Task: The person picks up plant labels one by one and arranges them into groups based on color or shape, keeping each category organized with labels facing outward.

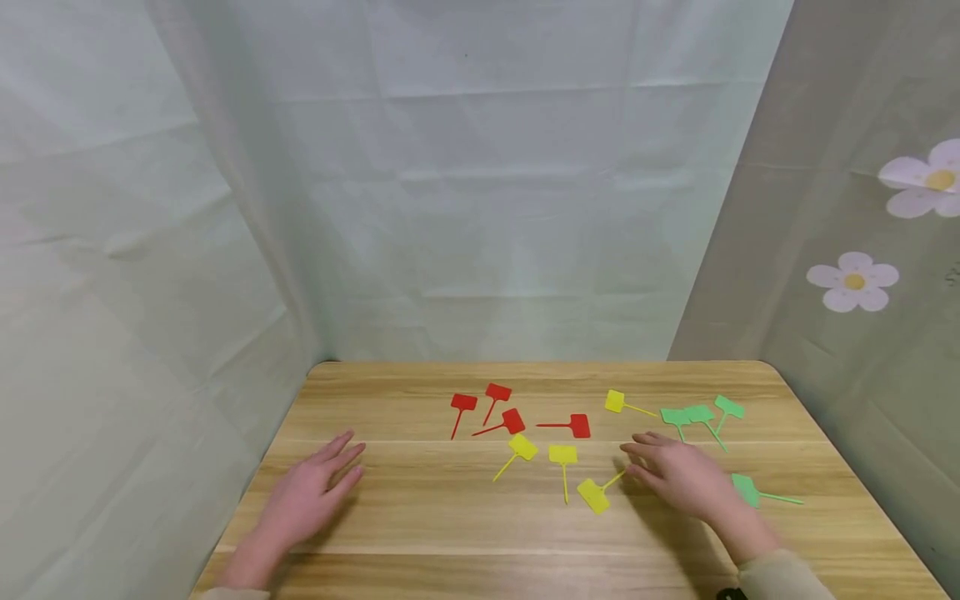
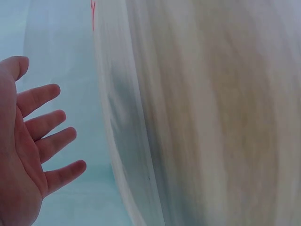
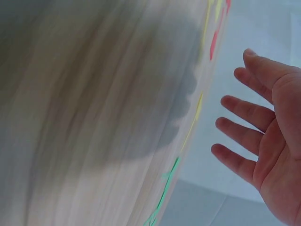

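Observation:
My left hand (image 1: 306, 497) hovers over the left part of the wooden table, fingers spread, holding nothing. In the left wrist view its fingers (image 2: 51, 136) are apart and loosely extended. My right hand (image 1: 678, 473) is above the table at the right, also holding nothing; its fingers (image 3: 237, 162) are spread in the right wrist view. Nearest to it are a yellow plant label (image 1: 594, 496), by its fingertips, and a green plant label (image 1: 746, 490) beside the wrist. More yellow labels (image 1: 562, 454), several red labels (image 1: 580, 426) and several green labels (image 1: 728, 407) lie flat, each a rectangular head on a thin stem.
The wooden table (image 1: 420, 517) has rounded far corners. Pale cloth (image 1: 487, 208) hangs behind it and along both sides, with white flowers (image 1: 855, 282) printed at the right. A small black object (image 1: 731, 594) shows at the bottom edge near the right sleeve (image 1: 783, 577).

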Motion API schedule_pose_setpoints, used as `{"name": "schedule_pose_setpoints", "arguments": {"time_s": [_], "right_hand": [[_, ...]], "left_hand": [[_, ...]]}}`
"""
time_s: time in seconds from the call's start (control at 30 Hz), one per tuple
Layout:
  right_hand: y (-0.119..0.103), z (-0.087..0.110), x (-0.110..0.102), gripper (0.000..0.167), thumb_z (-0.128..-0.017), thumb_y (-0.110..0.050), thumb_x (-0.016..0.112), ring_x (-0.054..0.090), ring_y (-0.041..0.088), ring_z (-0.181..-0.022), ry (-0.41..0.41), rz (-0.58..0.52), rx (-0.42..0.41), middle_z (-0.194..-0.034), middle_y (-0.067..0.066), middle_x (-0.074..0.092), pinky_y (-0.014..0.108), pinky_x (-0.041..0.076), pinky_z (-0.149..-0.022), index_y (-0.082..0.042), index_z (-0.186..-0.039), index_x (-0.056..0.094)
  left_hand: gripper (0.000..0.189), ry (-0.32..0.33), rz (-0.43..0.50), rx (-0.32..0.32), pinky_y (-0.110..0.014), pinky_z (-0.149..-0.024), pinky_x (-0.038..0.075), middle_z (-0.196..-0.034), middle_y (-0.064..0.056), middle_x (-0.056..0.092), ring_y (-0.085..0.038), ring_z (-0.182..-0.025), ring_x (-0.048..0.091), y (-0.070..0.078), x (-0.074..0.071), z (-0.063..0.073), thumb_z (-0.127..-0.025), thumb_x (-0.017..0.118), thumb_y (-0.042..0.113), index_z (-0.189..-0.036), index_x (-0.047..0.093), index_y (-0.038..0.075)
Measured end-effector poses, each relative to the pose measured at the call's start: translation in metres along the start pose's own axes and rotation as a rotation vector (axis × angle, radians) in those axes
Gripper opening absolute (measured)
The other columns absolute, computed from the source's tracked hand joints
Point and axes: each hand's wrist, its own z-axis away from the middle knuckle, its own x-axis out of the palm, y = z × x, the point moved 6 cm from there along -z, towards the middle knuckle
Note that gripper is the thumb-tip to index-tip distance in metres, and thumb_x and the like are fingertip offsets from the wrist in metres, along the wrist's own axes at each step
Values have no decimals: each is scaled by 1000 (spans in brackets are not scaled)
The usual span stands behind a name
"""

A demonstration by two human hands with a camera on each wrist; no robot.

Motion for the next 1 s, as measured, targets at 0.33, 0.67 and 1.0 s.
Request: {"name": "schedule_pose_setpoints", "arguments": {"time_s": [0.33,0.67,1.0], "right_hand": [[-30,-17,15,40,-94,-17,84,54,49,-140,-75,-101,-110,-148,23,62,59,54,-104,-11,-133,77],[-48,-18,24,53,-82,-36,88,49,57,-141,-167,-89,-271,-152,27,57,72,45,-107,-23,-132,78],[-49,-16,31,53,-79,-37,91,52,55,-138,-160,39,-282,-148,25,61,70,49,-104,-20,-128,80]], "left_hand": [[38,4,24,-36,-63,-95,57,-148,-15,64,-42,-125,67,7,9,-5,-107,66,29,-138,73,8],[38,4,57,-37,-64,-96,56,-145,-15,66,-42,-125,68,11,10,-6,-107,66,29,-137,74,7],[38,-9,78,-49,-65,-98,55,-144,-15,67,-43,-126,67,11,13,-3,-108,66,30,-137,74,6]]}}
